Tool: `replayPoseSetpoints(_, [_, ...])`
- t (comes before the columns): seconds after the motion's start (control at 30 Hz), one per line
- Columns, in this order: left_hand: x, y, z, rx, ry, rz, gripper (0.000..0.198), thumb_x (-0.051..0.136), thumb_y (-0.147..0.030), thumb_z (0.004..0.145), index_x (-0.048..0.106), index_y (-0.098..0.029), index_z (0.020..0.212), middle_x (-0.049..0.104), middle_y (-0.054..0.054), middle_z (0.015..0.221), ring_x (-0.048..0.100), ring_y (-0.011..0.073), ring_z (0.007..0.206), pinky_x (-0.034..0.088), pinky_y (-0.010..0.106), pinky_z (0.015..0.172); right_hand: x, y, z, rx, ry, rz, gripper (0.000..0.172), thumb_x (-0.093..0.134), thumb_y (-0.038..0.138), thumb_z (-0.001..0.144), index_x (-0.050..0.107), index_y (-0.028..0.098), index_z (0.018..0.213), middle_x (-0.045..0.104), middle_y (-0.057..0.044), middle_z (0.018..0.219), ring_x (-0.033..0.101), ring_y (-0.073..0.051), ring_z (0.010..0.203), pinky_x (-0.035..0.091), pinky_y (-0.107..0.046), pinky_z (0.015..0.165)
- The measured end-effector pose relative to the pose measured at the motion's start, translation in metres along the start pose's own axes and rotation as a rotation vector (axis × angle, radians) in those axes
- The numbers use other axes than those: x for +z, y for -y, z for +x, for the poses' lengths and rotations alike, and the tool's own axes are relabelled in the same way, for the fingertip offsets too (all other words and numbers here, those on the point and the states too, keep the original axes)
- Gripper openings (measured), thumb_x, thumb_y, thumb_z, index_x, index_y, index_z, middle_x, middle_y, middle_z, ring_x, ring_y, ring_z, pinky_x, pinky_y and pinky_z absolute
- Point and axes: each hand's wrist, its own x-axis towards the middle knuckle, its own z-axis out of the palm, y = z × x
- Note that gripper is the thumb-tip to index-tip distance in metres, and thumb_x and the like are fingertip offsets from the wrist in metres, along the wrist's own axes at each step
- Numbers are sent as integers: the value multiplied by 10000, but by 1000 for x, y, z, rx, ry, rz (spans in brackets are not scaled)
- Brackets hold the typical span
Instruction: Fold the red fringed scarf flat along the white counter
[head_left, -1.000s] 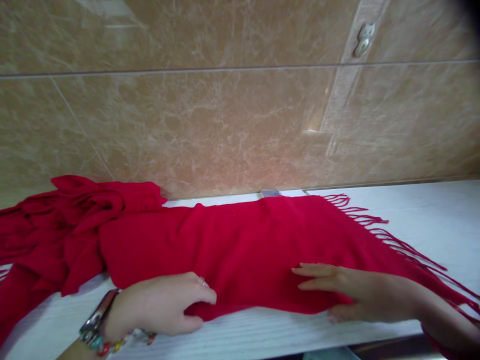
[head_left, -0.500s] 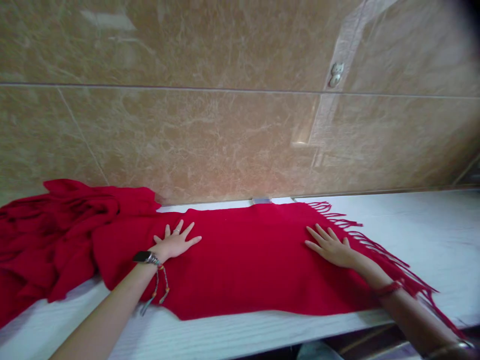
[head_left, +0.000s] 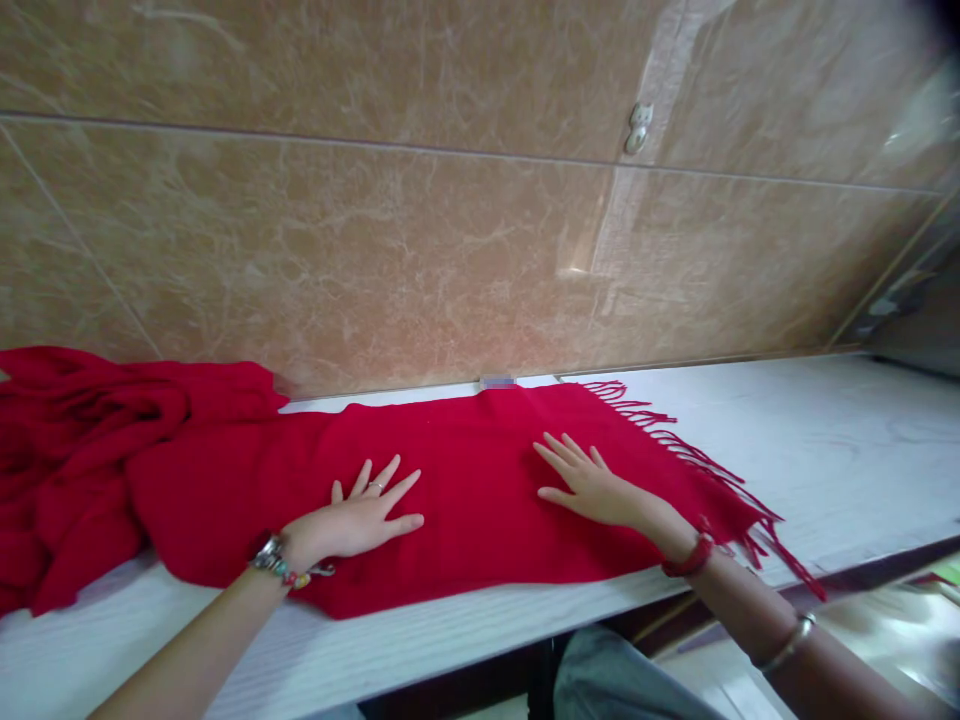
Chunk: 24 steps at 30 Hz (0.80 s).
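Note:
A red scarf (head_left: 480,480) with a fringed right end is spread along a white table. Its left part lies bunched in loose folds. My left hand (head_left: 360,515) rests palm down on the flat cloth, left of its middle, with fingers spread. My right hand (head_left: 589,485) is over the cloth nearer the fringe (head_left: 675,450), its fingers stretched out and pointing left; whether the palm presses down I cannot tell. Neither hand grips the cloth.
Behind the white table (head_left: 817,430) rises a brown marbled tile wall (head_left: 420,250) with a small cat-shaped hook (head_left: 639,128). A small flat clear item (head_left: 498,381) lies at the scarf's far edge. My knee (head_left: 615,675) shows below the table's front edge.
The view has turned a little to the right. My right hand has moved leftward over the scarf, away from the fringe, and my left hand has shifted slightly right. The hands are closer together.

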Motion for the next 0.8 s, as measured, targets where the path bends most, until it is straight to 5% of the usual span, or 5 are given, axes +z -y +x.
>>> replayPoseSetpoints(0.2, [19,10,18,28,-132,9,652,282,-656,783,147,-385,1360,34,14,1467,-37,357,1310,47,642,963,7,-9,5,6,53,-64,539,245,473,892,231,237,1377,203,-79,1441,148,-315,1305,214,-604,967])
replayPoseSetpoints(0.3, [15,5,9,-11,-165,53,664,297,-630,796,169,-325,1372,38,55,1466,-21,365,1308,61,612,984,-4,-1,1,82,-9,-43,565,278,480,882,251,202,1373,195,-106,1442,128,-325,1307,211,-601,972])
replayPoseSetpoints(0.37, [11,-2,-4,26,-200,106,666,327,-610,799,173,-310,1374,14,58,1465,-51,353,1309,43,598,996,-14,18,-6,5,-75,0,583,289,499,873,224,220,1381,177,-97,1449,88,-306,1316,187,-591,990])
replayPoseSetpoints(0.57, [6,-9,-30,240,163,29,849,436,-707,678,39,-392,1359,-63,27,1457,-76,322,1311,68,598,996,-24,73,-20,-394,73,147,615,318,548,848,179,277,1383,201,-63,1442,115,-290,1315,155,-583,1006])
replayPoseSetpoints(0.8, [-1,38,-25,107,130,18,789,355,-682,746,70,-313,1382,-70,69,1456,-74,278,1318,82,491,1040,-3,52,-6,-326,39,89,522,284,518,872,244,323,1354,241,-45,1427,162,-299,1301,165,-608,986])
